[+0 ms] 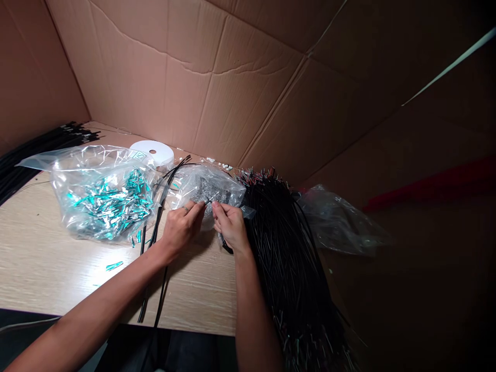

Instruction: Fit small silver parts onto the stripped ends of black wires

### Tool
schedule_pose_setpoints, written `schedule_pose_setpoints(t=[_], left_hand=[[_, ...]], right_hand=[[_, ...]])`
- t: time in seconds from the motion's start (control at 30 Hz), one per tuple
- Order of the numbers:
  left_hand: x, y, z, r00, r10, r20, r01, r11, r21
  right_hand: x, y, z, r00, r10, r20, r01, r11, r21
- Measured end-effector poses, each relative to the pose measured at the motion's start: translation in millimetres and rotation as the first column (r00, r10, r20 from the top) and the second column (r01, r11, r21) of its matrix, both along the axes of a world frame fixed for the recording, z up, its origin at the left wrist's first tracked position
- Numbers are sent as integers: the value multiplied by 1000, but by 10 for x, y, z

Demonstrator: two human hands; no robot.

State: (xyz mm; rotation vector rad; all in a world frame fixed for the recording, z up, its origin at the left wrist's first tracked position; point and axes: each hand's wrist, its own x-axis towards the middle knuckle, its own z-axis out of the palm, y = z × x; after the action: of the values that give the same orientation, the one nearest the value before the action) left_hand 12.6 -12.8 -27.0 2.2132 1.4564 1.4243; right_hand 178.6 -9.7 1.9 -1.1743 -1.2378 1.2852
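My left hand [182, 227] and my right hand [230, 225] meet over the wooden table [46, 263], fingertips almost touching. Between them they pinch a thin black wire [208, 200] at its end. Just behind the fingers lies a small clear bag of tiny grey metal parts [205, 188]. A thick bundle of black wires [287, 258] runs under my right wrist toward the table's front edge. A few loose black wires [155, 237] lie under my left forearm.
A large clear bag of teal-and-silver pieces [104, 199] sits left, with stray pieces [114, 266] on the table. A white tape roll [153, 151] stands behind it. More black wires [34, 150] lie far left. A crumpled clear bag [341, 222] lies right. Cardboard walls [217, 77] enclose the table.
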Motion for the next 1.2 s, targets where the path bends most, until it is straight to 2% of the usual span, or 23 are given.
schedule_pose_setpoints(t=[0.1,0.17,0.23,0.27,0.33,0.43,0.5,0.57,0.63,0.77,0.87,0.97,1.1,1.2], left_hand=[[-19,-3,50,996,-55,68,56,998,-13],[-28,-15,133,972,-122,202,138,988,-65],[-39,-25,236,907,-185,379,268,946,-180],[-45,-24,286,855,-204,478,353,903,-246],[-62,-6,368,706,-206,678,547,766,-337],[-94,53,425,455,-107,884,776,535,-334],[-113,93,427,364,-21,931,857,400,-326],[-123,118,421,331,32,943,895,305,-325],[-121,123,422,319,42,947,903,289,-317],[-103,96,446,332,13,943,875,370,-313],[-88,75,438,323,0,946,871,391,-297],[-77,66,402,306,-22,952,891,359,-278],[-69,55,361,310,-64,949,921,266,-283],[-62,42,349,314,-80,946,933,213,-291]], right_hand=[[9,-4,6,1000,20,-17,-20,999,34],[21,-5,15,999,37,-37,-36,999,36],[35,-6,25,997,56,-61,-54,998,28],[41,-6,28,995,66,-73,-64,998,23],[51,-9,33,992,85,-90,-83,996,18],[57,-17,39,989,107,-104,-105,994,23],[56,-20,41,988,114,-104,-113,993,22],[54,-15,40,989,111,-97,-110,994,16],[55,0,31,991,103,-89,-102,995,13],[62,43,17,995,1,-101,4,999,49],[53,56,39,988,-68,-135,81,992,92],[24,27,88,982,-71,-174,90,991,100],[-15,-43,146,985,-15,-174,27,997,66],[-27,-71,163,982,-23,-185,31,999,43]])
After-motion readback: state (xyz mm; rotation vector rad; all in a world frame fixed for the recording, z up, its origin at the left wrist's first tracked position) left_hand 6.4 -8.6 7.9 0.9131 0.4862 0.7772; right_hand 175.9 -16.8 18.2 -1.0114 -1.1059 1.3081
